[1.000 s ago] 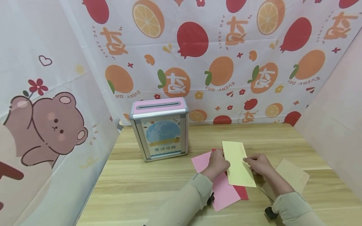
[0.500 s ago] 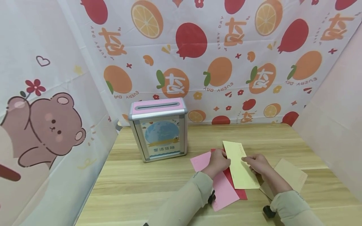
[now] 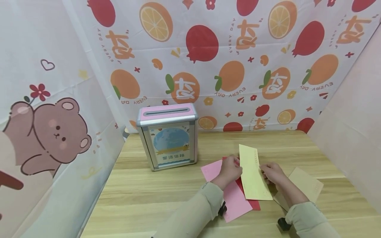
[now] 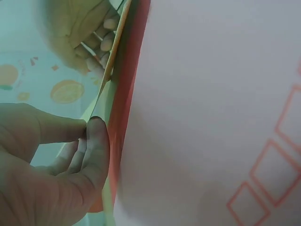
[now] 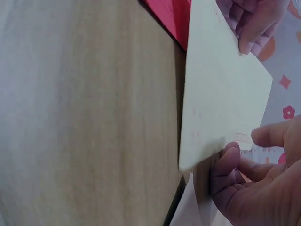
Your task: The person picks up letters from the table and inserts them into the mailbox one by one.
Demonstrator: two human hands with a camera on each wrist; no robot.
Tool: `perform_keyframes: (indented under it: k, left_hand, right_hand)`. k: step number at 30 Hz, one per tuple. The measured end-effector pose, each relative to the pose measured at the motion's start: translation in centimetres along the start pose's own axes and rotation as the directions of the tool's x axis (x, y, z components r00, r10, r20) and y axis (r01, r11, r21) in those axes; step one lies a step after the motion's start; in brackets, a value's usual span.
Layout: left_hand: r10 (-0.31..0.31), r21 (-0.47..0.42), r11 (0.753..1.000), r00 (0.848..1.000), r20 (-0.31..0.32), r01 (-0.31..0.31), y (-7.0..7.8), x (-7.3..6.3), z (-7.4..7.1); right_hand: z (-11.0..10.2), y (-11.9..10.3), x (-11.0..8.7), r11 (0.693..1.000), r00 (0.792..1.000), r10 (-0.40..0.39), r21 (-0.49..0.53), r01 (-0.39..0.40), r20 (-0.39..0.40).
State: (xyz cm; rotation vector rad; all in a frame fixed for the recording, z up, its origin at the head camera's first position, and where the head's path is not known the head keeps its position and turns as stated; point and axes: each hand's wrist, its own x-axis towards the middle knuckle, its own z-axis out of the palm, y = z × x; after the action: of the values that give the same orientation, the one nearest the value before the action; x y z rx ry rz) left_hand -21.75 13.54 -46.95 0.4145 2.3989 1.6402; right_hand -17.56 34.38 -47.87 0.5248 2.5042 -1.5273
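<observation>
A pale yellow envelope (image 3: 253, 180) is held up at a tilt between my two hands, over the other envelopes. My left hand (image 3: 229, 170) pinches its left edge between thumb and fingers; the left wrist view shows that thumb (image 4: 61, 127) against the thin edge. At the opposite edge, my right hand (image 3: 273, 173) holds the envelope with thumb and curled fingers, seen close by in the right wrist view. Beneath lie a pink envelope (image 3: 236, 203) and a red envelope (image 3: 255, 205), overlapping and partly hidden by the left forearm and the yellow envelope.
A tan envelope (image 3: 306, 185) lies on the wooden table (image 3: 143, 205) under the right forearm. Back left stands a pink-topped, metal-framed letter box (image 3: 168, 142) with a slot (image 3: 166, 111) on top. Printed cloth (image 3: 202, 72) hangs behind, with pale walls on both sides.
The yellow envelope has shifted slightly to the right and changed its tilt, its top edge rising a little. Both hands keep nearly the same place along its edges.
</observation>
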Motion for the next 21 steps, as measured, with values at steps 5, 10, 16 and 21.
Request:
perform_keyframes:
  k: [5,10,16,21]
  left_hand:
    - [-0.013,0.001,1.0,1.0,-0.021,0.013,-0.2,0.1,-0.5]
    - [-0.006,-0.066,0.998,1.0,0.0,0.006,-0.6,-0.1,-1.5]
    - [0.025,-0.082,0.996,0.999,-0.027,-0.027,0.2,-0.1,-3.8]
    - [0.112,-0.044,0.992,0.99,-0.082,-0.116,2.3,-0.4,-6.5]
  right_hand:
    - [0.1,0.1,0.0,1.0,1.0,-0.011,-0.013,0.011,-0.021]
    - [0.4,-0.4,-0.4,0.999,0.999,0.001,0.048,0.0,-0.032]
    - [0.8,-2.6,-0.9,0.996,0.999,-0.041,0.081,0.041,-0.01]
    - [1.0,-6.2,-1.5,0.985,0.985,-0.167,0.04,0.168,-0.034]
